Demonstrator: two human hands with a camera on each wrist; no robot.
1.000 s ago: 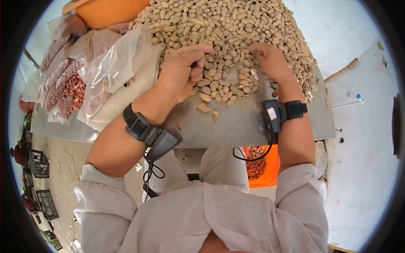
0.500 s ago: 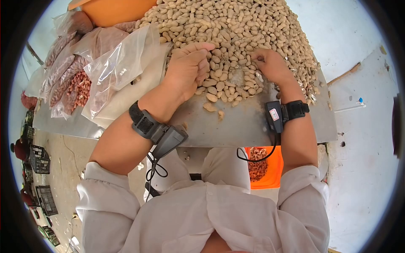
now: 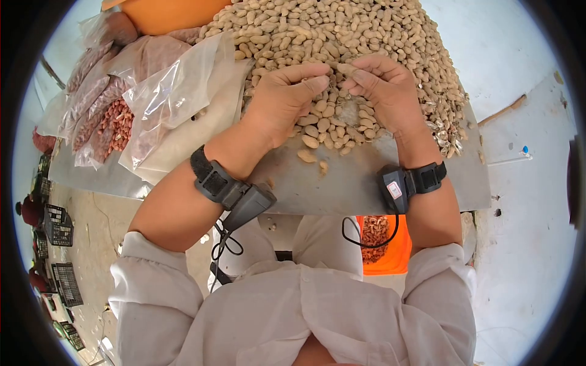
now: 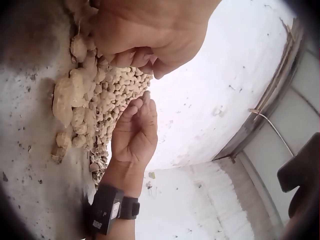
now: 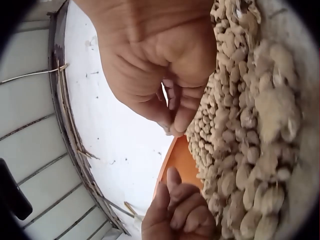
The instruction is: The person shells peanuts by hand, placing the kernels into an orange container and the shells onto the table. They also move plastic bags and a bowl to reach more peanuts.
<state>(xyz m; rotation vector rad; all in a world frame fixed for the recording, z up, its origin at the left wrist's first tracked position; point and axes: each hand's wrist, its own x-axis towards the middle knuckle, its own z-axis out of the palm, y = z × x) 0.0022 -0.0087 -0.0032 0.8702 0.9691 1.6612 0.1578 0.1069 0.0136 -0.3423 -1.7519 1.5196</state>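
My right hand [image 3: 390,91] pinches an unshelled peanut [image 3: 346,69] between thumb and fingertips, over the near side of a big peanut heap [image 3: 329,33]. In the left wrist view the peanut's tip pokes out past those fingertips. Just to its left is my left hand [image 3: 278,104], thumb and forefinger stretched toward the peanut with a small gap. Its other fingers [image 5: 192,215] curl into the palm, which is hidden; nothing shows between thumb and forefinger. Loose peanuts [image 3: 307,156] lie on the metal tabletop [image 3: 342,177] below the hands.
Clear plastic bags [image 3: 171,91] stand at the left, some filled with red shelled kernels [image 3: 116,125]. Behind them is an orange basin [image 3: 171,15]. Under the table edge, an orange bin [image 3: 397,250] contains reddish-brown bits. A white wall [image 3: 525,201] rises at the right.
My right hand has gone from the heap leftward to my left hand, now with a peanut between its fingertips. The left thumb has straightened forward beside the forefinger.
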